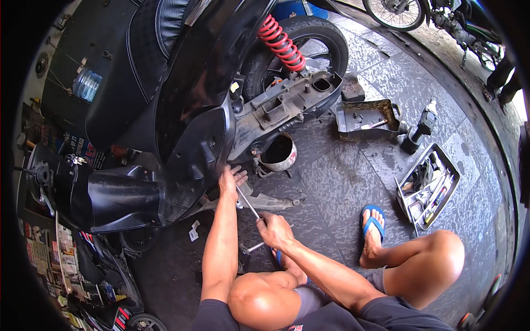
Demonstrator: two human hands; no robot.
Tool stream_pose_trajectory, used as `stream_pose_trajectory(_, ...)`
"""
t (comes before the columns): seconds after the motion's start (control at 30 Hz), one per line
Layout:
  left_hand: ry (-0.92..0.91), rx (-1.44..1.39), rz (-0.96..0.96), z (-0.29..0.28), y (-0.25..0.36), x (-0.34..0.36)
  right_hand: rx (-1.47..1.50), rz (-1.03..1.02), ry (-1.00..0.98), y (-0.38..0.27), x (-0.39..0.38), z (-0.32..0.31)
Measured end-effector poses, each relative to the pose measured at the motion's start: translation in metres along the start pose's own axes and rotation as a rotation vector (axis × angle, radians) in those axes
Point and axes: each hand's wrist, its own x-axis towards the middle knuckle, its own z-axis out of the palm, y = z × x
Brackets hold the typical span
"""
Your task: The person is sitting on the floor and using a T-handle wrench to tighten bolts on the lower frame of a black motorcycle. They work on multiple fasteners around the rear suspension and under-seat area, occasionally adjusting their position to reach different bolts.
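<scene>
Bare left knee (256, 303) is closest, at 6 o'clock; clock centred on the right hand, 12 pointing away from the person; right hand (276, 230) closed around the near end of a slim silver tool (249, 203), which slants up toward 11; left hand (231, 181) at 10–11, by the tool's far end, fingers partly spread, against or just beside the black scooter panel; can't tell if it grips anything; tool tip hidden from here.

Black scooter (199, 149) fills 9 to 12; rear wheel (339, 52) at 12, red coil spring (282, 43) in front of it, grimy casing (259, 135) below; whitish round pot (277, 164) at 12, just beside the casing; dark rectangular pan (364, 135) at 1, small bits inside; cordless power tool (424, 127) at 2; tool tray (448, 193) between 2 and 3, loaded; blue flip-flop (377, 225) at 3, on the right foot.
</scene>
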Motion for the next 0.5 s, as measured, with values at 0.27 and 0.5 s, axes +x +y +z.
stream_pose_trajectory(0.27, -0.012, 0.112, 0.052, 0.000, 0.000, -0.003, 0.133, 0.035, 0.046, 0.001, 0.017, 0.025)
stream_pose_trajectory(0.5, -0.027, 0.193, 0.091, -0.005, 0.001, -0.031, 0.628, 0.307, -0.094, 0.009, 0.026, 0.042)
